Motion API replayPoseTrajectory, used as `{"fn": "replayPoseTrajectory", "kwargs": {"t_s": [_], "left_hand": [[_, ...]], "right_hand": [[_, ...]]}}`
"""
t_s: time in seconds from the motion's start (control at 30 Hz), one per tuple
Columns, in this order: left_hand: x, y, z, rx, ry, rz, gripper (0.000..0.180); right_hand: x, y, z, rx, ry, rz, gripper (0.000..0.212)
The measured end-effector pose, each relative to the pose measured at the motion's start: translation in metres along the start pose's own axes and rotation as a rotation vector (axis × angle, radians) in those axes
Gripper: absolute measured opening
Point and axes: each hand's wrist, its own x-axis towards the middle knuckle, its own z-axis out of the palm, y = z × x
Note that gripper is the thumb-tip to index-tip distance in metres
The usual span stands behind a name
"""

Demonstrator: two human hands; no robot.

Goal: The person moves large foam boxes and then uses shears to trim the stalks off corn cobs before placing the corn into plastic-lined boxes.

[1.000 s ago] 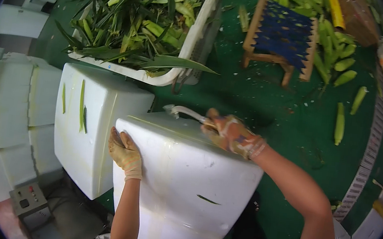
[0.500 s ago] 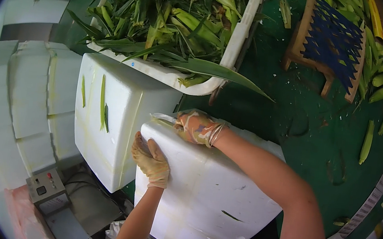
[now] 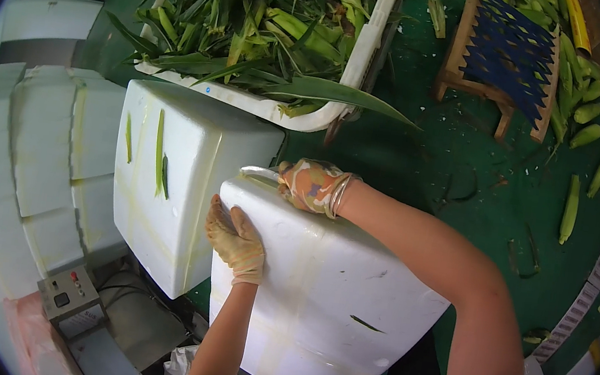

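A white foam box (image 3: pixel 336 289) with clear tape strips stands in front of me, a thin green leaf scrap stuck to it. My left hand (image 3: pixel 235 243), in a pale glove, lies against the box's left edge with fingers stretched out and the thumb apart. At the box's far top edge, my right hand (image 3: pixel 313 187), in a camouflage-patterned glove, is closed round a roll of clear tape (image 3: pixel 260 173). Only the roll's pale curved rim shows; the glove covers the rest.
A second foam box (image 3: pixel 165 186) stands close on the left, beneath a white crate (image 3: pixel 316 120) heaped with corn husks (image 3: pixel 259 32). Stacked foam boxes (image 3: pixel 42 148) line the left, above a grey control box (image 3: pixel 69 298). A wooden stool (image 3: pixel 506 63) with blue webbing and corn ears (image 3: pixel 587 136) lie at right.
My right hand and the tape roll have shifted slightly up along the box's far edge. The box has tilted a little, and the whole view has moved slightly.
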Motion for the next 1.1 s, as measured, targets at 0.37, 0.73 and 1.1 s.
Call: {"fn": "replayPoseTrajectory", "kwargs": {"t_s": [0.37,0.73,1.1], "left_hand": [[0.005,-0.002,0.001,0.104,0.033,0.05,0.042],[-0.002,-0.002,0.004,0.028,-0.045,-0.019,0.042],[0.002,-0.028,-0.002,0.014,-0.091,0.02,0.047]], "right_hand": [[-0.005,0.007,0.008,0.16,0.014,0.072,0.034],[-0.135,0.046,-0.02,0.355,-0.076,0.128,0.023],[-0.375,0.051,-0.048,0.309,-0.118,0.505,0.016]]}}
